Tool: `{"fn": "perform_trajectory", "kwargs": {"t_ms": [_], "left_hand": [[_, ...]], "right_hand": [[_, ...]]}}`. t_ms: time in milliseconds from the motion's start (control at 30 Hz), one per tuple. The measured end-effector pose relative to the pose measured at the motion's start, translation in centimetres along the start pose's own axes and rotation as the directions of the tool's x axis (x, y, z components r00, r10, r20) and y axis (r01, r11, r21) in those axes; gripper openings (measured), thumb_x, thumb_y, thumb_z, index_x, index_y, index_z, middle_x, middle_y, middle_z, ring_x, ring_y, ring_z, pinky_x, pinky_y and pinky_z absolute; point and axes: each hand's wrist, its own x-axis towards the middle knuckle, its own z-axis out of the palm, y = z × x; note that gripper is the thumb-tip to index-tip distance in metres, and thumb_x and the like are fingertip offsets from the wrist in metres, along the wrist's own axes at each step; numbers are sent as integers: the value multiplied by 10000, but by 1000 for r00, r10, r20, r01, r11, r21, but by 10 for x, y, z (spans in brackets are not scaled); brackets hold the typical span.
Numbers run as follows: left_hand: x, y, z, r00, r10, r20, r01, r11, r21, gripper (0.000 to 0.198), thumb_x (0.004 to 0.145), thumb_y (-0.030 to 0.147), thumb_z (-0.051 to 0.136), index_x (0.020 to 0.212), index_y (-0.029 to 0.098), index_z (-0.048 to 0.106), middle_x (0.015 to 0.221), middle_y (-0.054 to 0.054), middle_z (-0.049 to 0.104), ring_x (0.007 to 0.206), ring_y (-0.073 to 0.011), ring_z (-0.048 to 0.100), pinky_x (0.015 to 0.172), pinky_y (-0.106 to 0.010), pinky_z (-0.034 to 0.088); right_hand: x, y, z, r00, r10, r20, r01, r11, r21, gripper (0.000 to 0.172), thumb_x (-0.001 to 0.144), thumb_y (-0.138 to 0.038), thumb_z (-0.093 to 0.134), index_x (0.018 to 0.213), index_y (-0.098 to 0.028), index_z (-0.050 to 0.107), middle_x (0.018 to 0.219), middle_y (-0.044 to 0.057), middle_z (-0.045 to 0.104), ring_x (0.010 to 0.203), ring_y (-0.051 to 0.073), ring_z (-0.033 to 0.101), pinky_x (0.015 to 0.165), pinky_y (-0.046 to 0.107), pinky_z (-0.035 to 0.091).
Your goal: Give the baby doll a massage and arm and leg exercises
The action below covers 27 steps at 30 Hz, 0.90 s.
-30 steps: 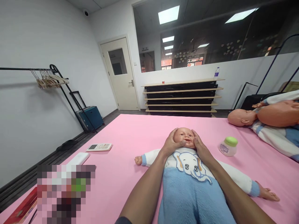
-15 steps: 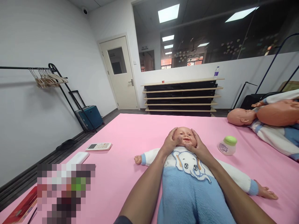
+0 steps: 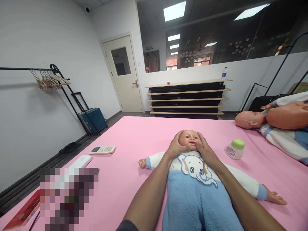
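Note:
A baby doll lies face up on the pink sheet, dressed in a white and blue suit with an elephant on the chest. Its arms are spread to both sides. Cupped around the left side of its head is my left hand, the thumb reaching across the chin. My right hand holds the other side, fingers along the temple and thumb on the cheek beside the mouth. To the right of the doll stands a cream jar with a green lid, apart from my hands.
More baby dolls lie at the right edge. On the left of the pink sheet are a remote control, a white box, a red item and a blurred patch. Beyond stand shelves and a suitcase.
My left thumb has slid down from the cheek to the chin. My right thumb has moved up from the chin to the cheek. Both hands stay around the doll's head.

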Motion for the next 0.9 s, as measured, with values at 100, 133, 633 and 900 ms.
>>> {"fn": "perform_trajectory", "kwargs": {"t_ms": [100,133,633,900], "left_hand": [[-1,1,0,1000,-7,8,7,1000,1,1159,468,543,777,1462,277,244,1468,-68,281,1375,-171,361,1282,-397,264],[-1,1,0,1000,-7,7,7,1000,-3,1151,474,548,772,1461,274,247,1466,-69,284,1374,-169,363,1283,-392,263],[7,0,-2,1000,6,-20,-7,999,-32,885,690,686,511,1429,232,338,1451,-55,325,1425,-139,306,1322,-342,190],[2,2,0,1000,-2,1,2,999,-38,1058,547,600,709,1451,259,278,1454,-65,310,1366,-153,370,1283,-369,269]], "right_hand": [[-4,-5,0,1000,-2,-10,2,1000,21,793,859,-692,305,1517,-276,156,1538,57,163,1452,186,203,1258,451,142],[-4,-6,-1,1000,2,-15,-2,1000,28,779,865,-692,278,1515,-280,163,1537,55,166,1453,185,201,1257,455,142],[-6,-7,-3,999,36,38,-37,999,25,983,663,-673,647,1464,-452,123,1501,-90,242,1378,162,361,1208,383,319],[-5,-7,-3,1000,16,22,-16,1000,-1,889,767,-688,515,1502,-370,130,1535,-42,178,1449,180,226,1259,398,195]]}}
